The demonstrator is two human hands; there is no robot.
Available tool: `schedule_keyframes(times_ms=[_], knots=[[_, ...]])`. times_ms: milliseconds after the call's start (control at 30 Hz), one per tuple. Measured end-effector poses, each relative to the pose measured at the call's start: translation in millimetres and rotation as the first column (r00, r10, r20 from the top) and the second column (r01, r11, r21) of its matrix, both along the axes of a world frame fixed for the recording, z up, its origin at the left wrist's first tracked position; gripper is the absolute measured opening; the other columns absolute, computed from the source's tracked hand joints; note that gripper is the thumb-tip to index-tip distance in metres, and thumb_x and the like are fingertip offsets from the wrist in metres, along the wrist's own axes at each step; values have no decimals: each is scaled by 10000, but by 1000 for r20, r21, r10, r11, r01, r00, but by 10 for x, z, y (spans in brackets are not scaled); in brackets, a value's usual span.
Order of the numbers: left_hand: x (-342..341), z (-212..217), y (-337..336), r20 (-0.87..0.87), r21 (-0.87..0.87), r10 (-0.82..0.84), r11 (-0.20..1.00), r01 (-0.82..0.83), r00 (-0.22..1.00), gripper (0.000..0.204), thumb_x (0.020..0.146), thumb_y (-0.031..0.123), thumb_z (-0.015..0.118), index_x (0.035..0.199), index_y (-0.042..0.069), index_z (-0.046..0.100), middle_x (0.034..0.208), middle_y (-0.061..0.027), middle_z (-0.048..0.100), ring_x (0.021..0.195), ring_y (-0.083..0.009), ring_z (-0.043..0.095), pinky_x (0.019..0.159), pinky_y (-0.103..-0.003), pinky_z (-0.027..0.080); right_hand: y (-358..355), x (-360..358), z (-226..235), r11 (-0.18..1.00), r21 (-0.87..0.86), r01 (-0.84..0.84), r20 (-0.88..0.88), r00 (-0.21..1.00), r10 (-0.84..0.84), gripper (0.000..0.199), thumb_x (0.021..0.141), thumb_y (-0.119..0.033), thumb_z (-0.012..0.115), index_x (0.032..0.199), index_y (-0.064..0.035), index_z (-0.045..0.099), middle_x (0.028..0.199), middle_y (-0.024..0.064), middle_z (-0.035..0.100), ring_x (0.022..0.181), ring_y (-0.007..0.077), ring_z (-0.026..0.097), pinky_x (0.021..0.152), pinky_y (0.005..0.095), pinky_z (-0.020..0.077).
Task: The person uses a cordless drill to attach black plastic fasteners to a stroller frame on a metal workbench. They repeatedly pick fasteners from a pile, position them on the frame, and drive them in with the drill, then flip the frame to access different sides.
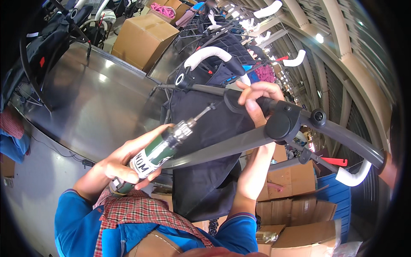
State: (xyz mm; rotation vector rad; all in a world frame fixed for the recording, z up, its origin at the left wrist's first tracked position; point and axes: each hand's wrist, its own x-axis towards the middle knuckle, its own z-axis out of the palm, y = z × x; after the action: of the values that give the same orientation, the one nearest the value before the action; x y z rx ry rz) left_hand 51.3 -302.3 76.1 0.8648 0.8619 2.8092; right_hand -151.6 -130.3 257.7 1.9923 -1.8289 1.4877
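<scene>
My left hand (128, 160) grips a green and white powered screwdriver (165, 147). Its metal bit (204, 112) points up and right toward the dark grey stroller frame (239, 143). My right hand (256, 100) clasps the frame's upper tube just left of a round black hinge joint (280, 125). Black stroller fabric (203, 150) hangs below and behind the frame. The bit tip sits close to the tube, a short gap from my right thumb.
A shiny metal worktable (85, 107) lies to the left. Cardboard boxes (143, 38) stand beyond it and more boxes (295, 210) lie at lower right. Other strollers with white padded handles (207, 55) crowd the back. A blue bin (334, 195) stands at right.
</scene>
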Motion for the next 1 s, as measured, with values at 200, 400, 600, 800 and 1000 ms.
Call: schedule_keyframes(times_ms=[200, 400, 600, 800, 1000], knots=[[-176, 314, 66, -33, -234, 72, 969, -78, 997, 1179, 665, 163, 818, 1535, 70, 29, 825, -130, 590, 589, -158, 596, 517, -271, 481, 266, 212, -90, 889, -136, 438, -172, 873, -457, 353, 815, 50, 700, 1148, 53, 582, 1055, 181, 689, 983, 236, 663, 904, 343, 518], [-308, 449, 154, -152, -361, 94, 921, -144, 984, 1127, 689, 154, 811, 1532, 33, 73, 943, -92, 596, 738, -120, 581, 667, -269, 484, 395, 83, -73, 963, -40, 267, -118, 955, -270, 396, 834, 101, 587, 1227, 76, 540, 1155, 224, 645, 1095, 260, 620, 972, 383, 476], [-255, 495, 297, -151, -346, 162, 915, -206, 975, 1063, 731, 80, 765, 1532, 36, 69, 953, -78, 588, 747, -109, 568, 670, -264, 479, 417, 56, -102, 983, -55, 175, -52, 983, -178, 437, 840, 90, 567, 1271, 95, 493, 1211, 265, 602, 1145, 309, 588, 1003, 407, 448], [-98, 624, 405, 10, -186, 7, 983, -5, 1000, 1008, 769, -28, 667, 1545, 116, 41, 887, -130, 579, 636, -145, 563, 554, -291, 478, 391, 82, -142, 970, -79, 232, -59, 970, -236, 436, 839, 96, 555, 1270, 109, 490, 1203, 268, 605, 1132, 297, 597, 965, 383, 473], [-119, 677, 372, 82, 85, -306, 950, 299, 949, 899, 846, 104, 632, 1543, 157, 67, 855, -139, 561, 551, -196, 595, 464, -278, 462, 405, 84, -131, 959, -89, 267, -101, 956, -276, 410, 835, 97, 552, 1243, 113, 517, 1165, 248, 632, 1103, 267, 613, 926, 347, 492]])
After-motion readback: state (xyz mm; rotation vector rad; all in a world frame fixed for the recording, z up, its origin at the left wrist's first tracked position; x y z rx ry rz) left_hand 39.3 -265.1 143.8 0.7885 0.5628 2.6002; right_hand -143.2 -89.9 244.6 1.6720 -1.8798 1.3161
